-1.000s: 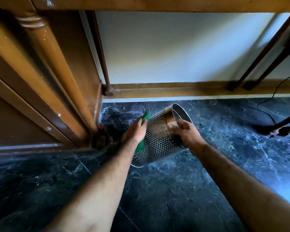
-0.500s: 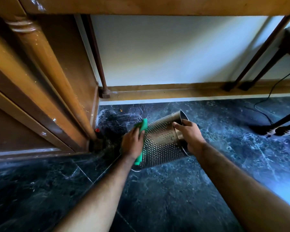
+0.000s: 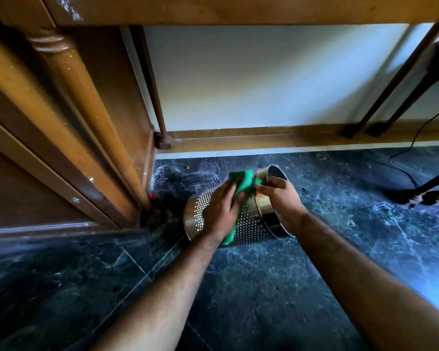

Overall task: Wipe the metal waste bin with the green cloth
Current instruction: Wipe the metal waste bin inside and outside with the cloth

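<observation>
The metal waste bin [image 3: 254, 221], a shiny cylinder with a perforated wall, lies tilted on its side over the dark marble floor, its open mouth facing right and away. My right hand [image 3: 283, 201] grips the bin's rim at the mouth. My left hand [image 3: 221, 211] presses the green cloth [image 3: 242, 182] flat against the perforated wall; the cloth sticks out above my fingers and below my wrist. The bin's base end points left.
A wooden cabinet [image 3: 69, 127] with a turned post stands close on the left. Behind runs a wooden skirting board [image 3: 264, 140] below a white wall. Dark furniture legs [image 3: 380, 97] and a black cable [image 3: 413, 145] are at the right. A dusty cobweb patch [image 3: 173, 178] sits in the corner.
My left hand with the cloth has slid from the bin's base end toward its rim. The bin has tipped flatter, and its base end now shows.
</observation>
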The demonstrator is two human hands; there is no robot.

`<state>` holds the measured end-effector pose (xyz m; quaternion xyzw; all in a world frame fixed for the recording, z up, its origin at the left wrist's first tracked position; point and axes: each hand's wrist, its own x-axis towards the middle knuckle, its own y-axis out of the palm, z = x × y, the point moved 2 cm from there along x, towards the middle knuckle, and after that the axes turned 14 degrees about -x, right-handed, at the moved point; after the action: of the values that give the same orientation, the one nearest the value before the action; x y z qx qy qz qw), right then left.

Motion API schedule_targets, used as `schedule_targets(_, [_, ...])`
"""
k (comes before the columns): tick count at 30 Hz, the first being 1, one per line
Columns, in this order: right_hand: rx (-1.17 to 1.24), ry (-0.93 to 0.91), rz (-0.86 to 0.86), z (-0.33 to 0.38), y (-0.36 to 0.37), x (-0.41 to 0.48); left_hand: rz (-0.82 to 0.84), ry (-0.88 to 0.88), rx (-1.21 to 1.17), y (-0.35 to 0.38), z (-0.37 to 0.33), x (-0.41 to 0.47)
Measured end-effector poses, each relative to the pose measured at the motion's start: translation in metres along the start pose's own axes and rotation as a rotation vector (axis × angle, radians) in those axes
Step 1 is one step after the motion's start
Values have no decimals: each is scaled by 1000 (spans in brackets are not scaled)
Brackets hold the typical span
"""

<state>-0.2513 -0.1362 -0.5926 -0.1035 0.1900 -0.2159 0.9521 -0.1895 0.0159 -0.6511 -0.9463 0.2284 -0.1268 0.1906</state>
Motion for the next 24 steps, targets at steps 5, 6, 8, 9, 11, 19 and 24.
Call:
schedule_targets(5, [38,46,99,-13,-6,-9,-91,-305,60,-32,55,0])
schedule_targets(6, [34,15,152,-14,-5,-12,-61,-443,43,-36,60,9])
schedule_targets(8, [-4,-41,240,-16,-3,-16,21,-623,-20,-36,53,26])
schedule_targets(9, [-17,-58,281,-17,-2,-18,39,-633,-80,-31,43,34])
schedule_targets(11, [-24,-79,357,-16,-4,-20,5,-530,-208,-20,15,49])
schedule_targets(19, [-64,40,-75,-11,-15,1,-12,27,29,21,-18,2])
schedule_targets(24, [1,81,-24,-21,-21,-2,-99,-321,124,-20,47,-12])
